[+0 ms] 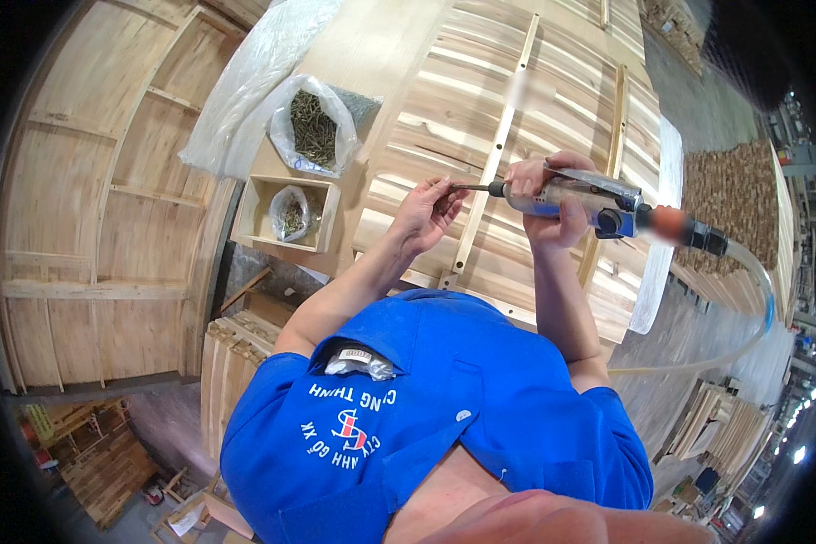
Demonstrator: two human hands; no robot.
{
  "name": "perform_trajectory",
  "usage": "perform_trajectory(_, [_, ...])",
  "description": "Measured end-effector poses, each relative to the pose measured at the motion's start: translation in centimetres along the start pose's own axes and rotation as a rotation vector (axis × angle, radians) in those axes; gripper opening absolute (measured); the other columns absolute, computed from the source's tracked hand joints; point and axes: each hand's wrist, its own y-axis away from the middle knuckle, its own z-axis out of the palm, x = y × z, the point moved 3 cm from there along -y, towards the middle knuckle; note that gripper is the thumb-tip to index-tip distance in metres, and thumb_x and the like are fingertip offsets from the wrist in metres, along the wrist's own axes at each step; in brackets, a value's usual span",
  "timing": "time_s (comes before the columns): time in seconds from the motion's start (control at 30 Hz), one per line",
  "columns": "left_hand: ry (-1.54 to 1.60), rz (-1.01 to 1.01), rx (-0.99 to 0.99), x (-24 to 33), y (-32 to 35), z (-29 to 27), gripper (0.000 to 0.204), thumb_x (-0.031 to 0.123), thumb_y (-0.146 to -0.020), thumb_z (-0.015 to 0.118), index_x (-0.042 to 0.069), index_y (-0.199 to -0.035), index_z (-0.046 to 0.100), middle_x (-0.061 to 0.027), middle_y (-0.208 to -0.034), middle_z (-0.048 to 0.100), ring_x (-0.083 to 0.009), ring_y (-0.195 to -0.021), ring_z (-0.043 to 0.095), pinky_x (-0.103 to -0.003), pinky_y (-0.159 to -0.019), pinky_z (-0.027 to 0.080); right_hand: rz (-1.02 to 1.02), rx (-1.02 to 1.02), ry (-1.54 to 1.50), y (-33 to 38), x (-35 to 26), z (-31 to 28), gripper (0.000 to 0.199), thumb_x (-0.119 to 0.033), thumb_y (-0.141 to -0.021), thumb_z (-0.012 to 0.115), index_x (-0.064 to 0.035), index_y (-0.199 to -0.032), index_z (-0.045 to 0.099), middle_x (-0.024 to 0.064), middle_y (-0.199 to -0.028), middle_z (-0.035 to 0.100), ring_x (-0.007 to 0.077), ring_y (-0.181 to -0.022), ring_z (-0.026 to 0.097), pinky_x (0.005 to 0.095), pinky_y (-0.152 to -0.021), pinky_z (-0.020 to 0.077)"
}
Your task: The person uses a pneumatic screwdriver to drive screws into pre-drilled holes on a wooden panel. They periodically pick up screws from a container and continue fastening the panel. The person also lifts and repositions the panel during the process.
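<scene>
My right hand (558, 234) is wrapped round a pneumatic screwdriver (594, 195), held sideways above a slatted wooden panel (408, 213). A thin dark bit (471, 188) sticks out of its nose toward the left. At the end of that bit, my left hand (423, 216) closes thumb and fingers in a pinch. Whether a screw sits between those fingertips is too small to tell. Beneath the tool, a pale wooden strip (493, 163) with dark holes runs across the panel.
Left of the panel stand an open plastic bag of screws (313, 127) and a small wooden box (321, 238) holding another bag of small hardware. A clear air hose (760, 272) loops from the screwdriver at right. Large framed wooden panels (59, 204) stand far left; stacked wood (730, 208) is at right.
</scene>
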Motion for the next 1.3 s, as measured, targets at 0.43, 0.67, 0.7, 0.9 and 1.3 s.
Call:
perform_trajectory(0.43, [-0.073, -0.025, -0.033, 2.5, 4.8, -5.5, 0.022, 0.004, -0.085, 0.045, 0.000, -0.102, 0.056, -0.0103, -0.099, 0.060, -0.0164, -0.084, 0.056, -0.026, -0.071, 0.048, -0.153, -0.109, 0.111, 0.9, -1.8, 1.1, 0.051, -0.040, -0.077, 0.055, -0.0025, -0.109, 0.041, 0.0093, -0.069, 0.048, 0.0217, -0.065, 0.049, 0.0420, -0.068, 0.0421])
perform_trajectory(0.67, [-1.038, 0.616, 0.503, 14.5, 6.4, -17.5, 0.023, 0.017, -0.089, 0.048, 0.004, -0.098, 0.065, 0.0010, -0.068, 0.057, -0.0075, -0.061, 0.050, -0.023, -0.057, 0.040, -0.221, -0.115, 0.060, -0.3, -3.9, 0.0, 0.049, -0.039, -0.078, 0.055, -0.0028, -0.108, 0.045, 0.0090, -0.069, 0.050, 0.0215, -0.066, 0.050, 0.0405, -0.068, 0.0419])
perform_trajectory(0.7, [-1.328, 0.744, 0.600, 15.2, 6.7, -17.3, 0.025, 0.017, -0.088, 0.047, 0.003, -0.099, 0.064, -0.0036, -0.072, 0.060, -0.0116, -0.065, 0.054, -0.026, -0.061, 0.043, -0.228, -0.103, 0.077, -0.3, -4.0, -0.5, 0.048, -0.039, -0.078, 0.055, -0.0028, -0.108, 0.045, 0.0091, -0.069, 0.050, 0.0214, -0.066, 0.050, 0.0403, -0.068, 0.0419])
perform_trajectory(0.9, [-1.876, 0.477, 0.737, 16.0, 6.3, -16.5, 0.027, 0.029, -0.085, 0.051, 0.007, -0.094, 0.063, -0.0143, -0.085, 0.065, -0.0291, -0.082, 0.062, -0.040, -0.072, 0.047, -0.248, 0.012, 0.144, -0.6, -5.0, -3.2, 0.050, -0.036, -0.076, 0.062, -0.0007, -0.106, 0.043, 0.0109, -0.069, 0.052, 0.0223, -0.064, 0.051, 0.0386, -0.067, 0.0433])
perform_trajectory(1.3, [-2.081, 0.178, 0.876, 16.9, 8.2, -16.2, 0.026, 0.028, -0.078, 0.059, 0.013, -0.099, 0.065, -0.0127, -0.096, 0.065, -0.0300, -0.091, 0.061, -0.042, -0.077, 0.048, -0.225, 0.108, 0.026, -0.7, -6.7, -5.5, 0.046, -0.033, -0.077, 0.059, -0.0019, -0.108, 0.043, 0.0100, -0.069, 0.051, 0.0211, -0.066, 0.052, 0.0392, -0.068, 0.0441])
